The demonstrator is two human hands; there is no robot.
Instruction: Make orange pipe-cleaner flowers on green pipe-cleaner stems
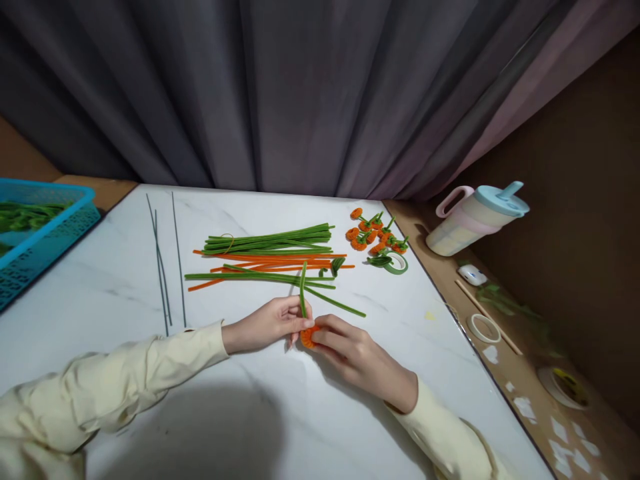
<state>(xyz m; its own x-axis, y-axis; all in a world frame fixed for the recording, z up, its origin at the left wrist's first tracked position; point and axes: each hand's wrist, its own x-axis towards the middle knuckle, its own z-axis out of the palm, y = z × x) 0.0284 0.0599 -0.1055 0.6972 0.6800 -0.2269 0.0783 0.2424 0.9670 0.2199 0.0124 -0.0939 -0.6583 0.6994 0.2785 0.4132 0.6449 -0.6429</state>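
My left hand [267, 323] and my right hand [357, 357] meet low on the white marble table [125, 280]. Between their fingertips sits a small orange pipe-cleaner coil [308, 337], pinched by my right hand. My left hand pinches a green pipe cleaner [303, 290] that rises from the coil. Both hands are closed. Just beyond them lie a bundle of green pipe cleaners [270, 239] and several orange pipe cleaners [273, 259]. Several finished orange flowers with green stems [375, 233] lie at the far right of the table.
Thin grey wires [163, 267] lie at the left. A blue basket [43, 230] with green pieces stands at the far left. A green tape roll [397, 265] lies by the flowers. A pink-and-blue jug [473, 220], a white tape ring [484, 328] and a wooden stick [487, 317] sit on the brown surface at right.
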